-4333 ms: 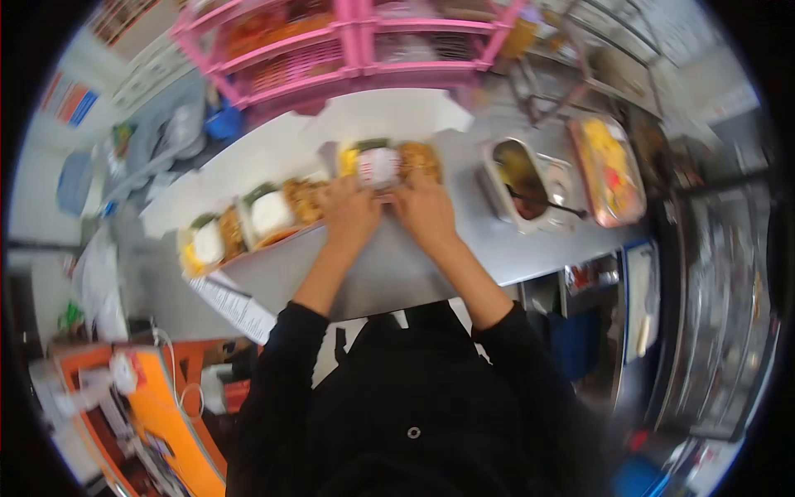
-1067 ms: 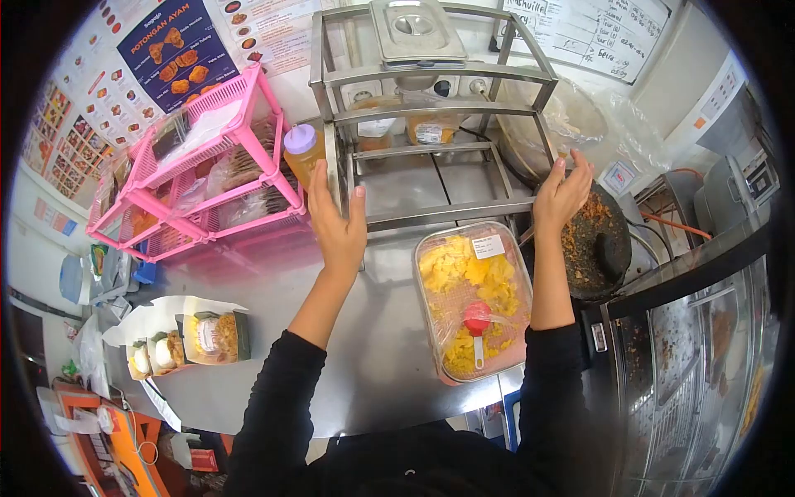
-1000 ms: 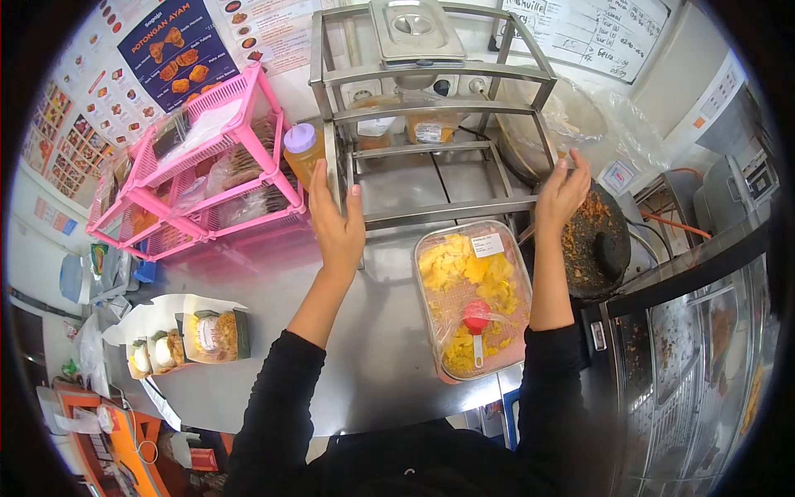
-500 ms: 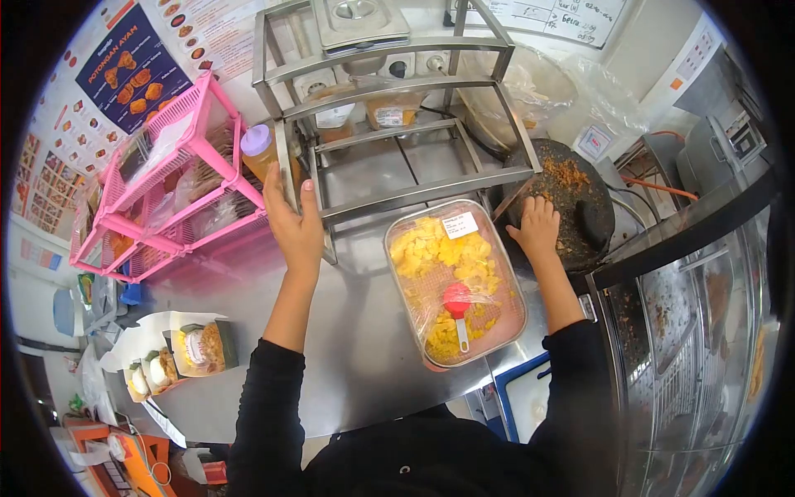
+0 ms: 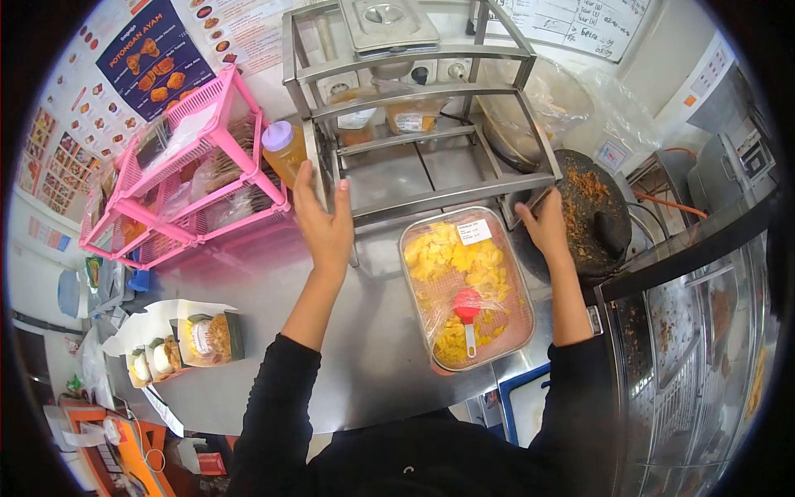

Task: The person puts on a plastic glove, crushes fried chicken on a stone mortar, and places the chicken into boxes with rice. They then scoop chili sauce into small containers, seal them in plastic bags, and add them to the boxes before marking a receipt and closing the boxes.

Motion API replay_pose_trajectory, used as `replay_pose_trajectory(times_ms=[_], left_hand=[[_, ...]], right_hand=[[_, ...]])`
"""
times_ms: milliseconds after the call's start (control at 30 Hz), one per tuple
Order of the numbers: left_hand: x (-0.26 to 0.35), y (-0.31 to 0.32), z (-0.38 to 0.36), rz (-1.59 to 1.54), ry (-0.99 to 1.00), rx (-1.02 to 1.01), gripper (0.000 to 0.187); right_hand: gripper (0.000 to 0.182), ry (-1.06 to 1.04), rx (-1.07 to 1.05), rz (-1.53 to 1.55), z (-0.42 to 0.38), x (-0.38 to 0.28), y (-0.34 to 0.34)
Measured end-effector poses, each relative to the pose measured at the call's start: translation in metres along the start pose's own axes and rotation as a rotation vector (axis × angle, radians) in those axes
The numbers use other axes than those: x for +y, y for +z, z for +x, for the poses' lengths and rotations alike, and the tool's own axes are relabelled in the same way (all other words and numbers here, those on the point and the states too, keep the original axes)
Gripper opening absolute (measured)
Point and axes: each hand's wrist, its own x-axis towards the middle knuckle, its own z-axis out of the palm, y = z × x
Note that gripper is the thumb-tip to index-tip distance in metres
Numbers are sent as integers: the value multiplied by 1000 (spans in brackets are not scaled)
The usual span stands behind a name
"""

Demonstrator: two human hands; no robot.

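A stainless steel rack (image 5: 447, 196) stands on the counter in front of me. My left hand (image 5: 325, 224) straddles its left front post, thumb on the right side and fingers on the left. My right hand (image 5: 548, 228) is closed round the rack's right front corner; its fingertips are partly hidden. Between my forearms lies a clear tray (image 5: 517, 331) of yellow, flaky food (image 5: 435, 248), covered with plastic film and bearing a white label (image 5: 474, 232). A red scoop (image 5: 467, 305) with a pale handle shows under the film.
Left of the rack are a bottle with a purple cap (image 5: 281, 145) and pink stacking baskets (image 5: 195, 178). Open food boxes (image 5: 207, 340) sit at the counter's left. A dark stone mortar (image 5: 592, 207) with orange crumbs is behind my right hand, beside a glass display case (image 5: 679, 331).
My right hand has moved up from beside the mortar onto the rack's right corner and closed there. My left hand stays at the left post. The whole view has shifted slightly.
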Motion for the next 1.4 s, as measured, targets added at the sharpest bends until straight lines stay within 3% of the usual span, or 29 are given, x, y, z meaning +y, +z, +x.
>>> replay_pose_trajectory(times_ms=[100, 133, 433, 567, 600, 633, 667, 700, 733, 767, 800, 867, 900, 967, 1000, 1033, 1100, 1200, 1233, 1267, 1300, 1333, 1367, 1400], left_hand=[[8, 10, -1, 28, 35, -4, 60], [11, 13, -1, 32, 39, 0, 60], [2, 14, 4, -55, -31, 76, 68], [-3, 14, 3, -24, 7, 113, 72], [-2, 12, 4, -19, 39, 84, 74], [0, 6, 3, 2, 63, 61, 77], [7, -1, -2, 18, 37, 52, 79], [12, -14, -8, 51, 6, 51, 81], [18, -32, -18, 35, 56, 39, 81], [22, -58, -36, 27, 103, 29, 81], [21, -92, -59, 22, 140, -77, 82], [23, -156, -108, 45, 237, -242, 82], [17, -190, -134, 74, 316, -305, 80], [9, -268, -185, 204, 397, -308, 78], [7, -304, -207, 248, 348, -261, 76], [5, -341, -230, 288, 302, -214, 75], [-3, -411, -280, 278, 222, -254, 72], [-29, -534, -354, 450, -188, -10, 76], [-41, -576, -380, 469, -446, 177, 80], [-54, -618, -406, 445, -698, 376, 83], [-72, -648, -449, 215, -927, 650, 87], [-90, -679, -491, -30, -1075, 1008, 90], [-106, -699, -527, -444, -1024, 1303, 92], [-94, -715, -511, -660, -1075, 1380, 92]], right_hand=[[30, 222, 6, -53, 25, 4, 9], [22, 173, 43, -82, 30, 6, 11], [21, 84, 85, -67, 22, 8, 17], [23, 165, 39, -94, 21, 18, 20], [32, 222, -34, -55, 23, 23, 16], [48, 148, -76, -280, 22, 33, 13], [63, 22, -96, -499, 16, 24, 1], [60, 168, -184, -545, 11, -50, -28], [56, 136, -214, -415, 4, -85, -45], [49, 15, -71, -353, -10, -74, -43], [40, 57, -90, -69, -29, -115, -44], [26, -22, -382, 597, -83, -153, -9], [27, 172, -654, 744, -124, -203, 6], [45, 228, -1317, 820, -205, -313, 34], [66, 299, -1491, 1218, -266, -344, 78], [65, 416, -1610, 1431, -325, -367, 97], [68, 487, -1914, 1400, -418, -445, 118], [73, 605, -2331, 1311, -544, -554, 152], [75, 652, -2460, 1273, -578, -594, 157], [72, 486, -2462, 1284, -596, -637, 149], [70, 331, -2458, 1283, -613, -669, 137], [67, -156, -2282, 1395, -644, -687, 136], [65, -618, -2038, 1458, -676, -703, 141], [62, -1045, -1740, 1467, -699, -713, 152]])
